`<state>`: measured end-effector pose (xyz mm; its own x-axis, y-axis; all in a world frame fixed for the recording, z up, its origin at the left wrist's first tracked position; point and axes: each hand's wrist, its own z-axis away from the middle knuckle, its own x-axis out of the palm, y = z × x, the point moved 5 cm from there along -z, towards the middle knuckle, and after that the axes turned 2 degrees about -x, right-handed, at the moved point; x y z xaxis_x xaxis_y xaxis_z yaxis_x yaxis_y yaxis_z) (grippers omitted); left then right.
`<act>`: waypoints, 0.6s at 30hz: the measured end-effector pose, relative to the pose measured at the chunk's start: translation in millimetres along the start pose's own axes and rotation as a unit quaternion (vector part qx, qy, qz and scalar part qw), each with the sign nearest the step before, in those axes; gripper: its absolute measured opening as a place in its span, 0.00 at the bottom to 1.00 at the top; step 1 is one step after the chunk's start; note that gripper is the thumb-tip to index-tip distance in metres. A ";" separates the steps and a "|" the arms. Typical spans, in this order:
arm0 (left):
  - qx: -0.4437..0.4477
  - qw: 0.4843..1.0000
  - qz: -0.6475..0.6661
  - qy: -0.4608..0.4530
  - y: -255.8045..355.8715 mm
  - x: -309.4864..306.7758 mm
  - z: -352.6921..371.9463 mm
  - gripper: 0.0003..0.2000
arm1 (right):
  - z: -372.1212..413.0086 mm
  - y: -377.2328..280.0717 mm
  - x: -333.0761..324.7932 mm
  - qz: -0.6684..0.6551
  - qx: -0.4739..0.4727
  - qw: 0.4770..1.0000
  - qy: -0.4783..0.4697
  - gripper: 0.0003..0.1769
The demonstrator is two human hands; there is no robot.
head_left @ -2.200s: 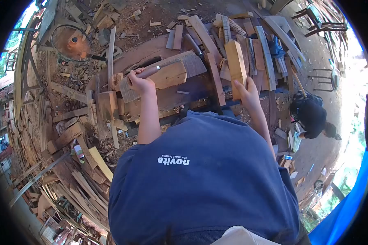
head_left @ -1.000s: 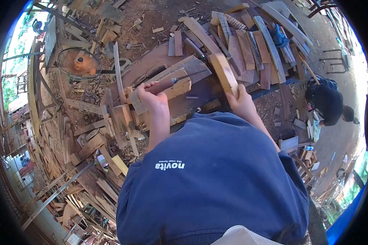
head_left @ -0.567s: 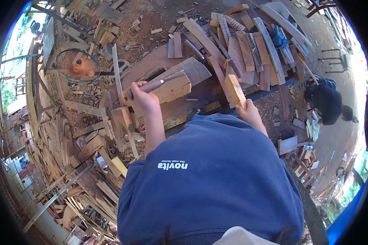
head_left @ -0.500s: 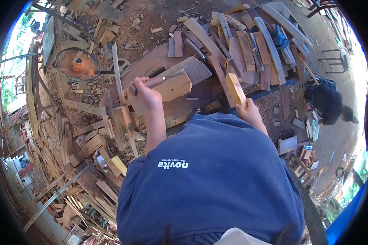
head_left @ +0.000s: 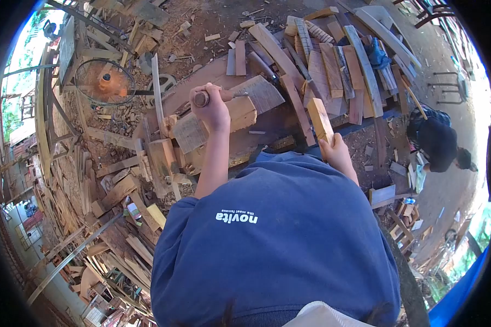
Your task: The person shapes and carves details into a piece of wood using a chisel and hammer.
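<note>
My left hand (head_left: 214,111) is closed round a wooden-handled tool (head_left: 201,99); a thin metal part points right from the fist, and its tip is hard to make out. Below and beside the tool, a light wood block (head_left: 242,115) lies on a grey weathered board (head_left: 264,94). My right hand (head_left: 337,151) grips the lower end of a pale rectangular wood piece (head_left: 319,121), which stands out upward from the fingers.
Planks and curved wood pieces (head_left: 333,71) are piled at the upper right, with a blue cloth (head_left: 377,54) on them. Another person (head_left: 436,143) is bent over at the far right. A round wire guard (head_left: 105,83) and scrap wood (head_left: 120,196) lie left.
My left hand has moved up and right with the tool, whose handle end now faces the camera more. My right hand still holds the wood piece, shifted slightly right.
</note>
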<state>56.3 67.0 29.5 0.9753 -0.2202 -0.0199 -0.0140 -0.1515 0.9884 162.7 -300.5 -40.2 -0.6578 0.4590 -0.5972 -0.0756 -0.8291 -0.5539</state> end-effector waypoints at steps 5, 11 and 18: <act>0.008 1.000 -0.012 0.004 5.5 6.9 3.6 0.05 | -1.3 2.2 0.1 0.000 0.004 1.000 -0.005 0.25; 0.003 0.998 -0.065 -0.022 14.8 15.3 8.1 0.06 | -1.9 2.2 -1.9 0.000 0.008 1.000 0.000 0.25; 0.065 0.992 -0.093 -0.056 11.3 22.5 10.7 0.06 | -2.6 4.3 -2.2 -0.015 0.002 1.000 0.003 0.25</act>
<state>75.8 50.0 38.6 0.9333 -0.2807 -0.2239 0.1284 -0.3216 0.9381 165.8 -304.3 -42.8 -0.6513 0.4853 -0.5833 -0.0984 -0.8163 -0.5692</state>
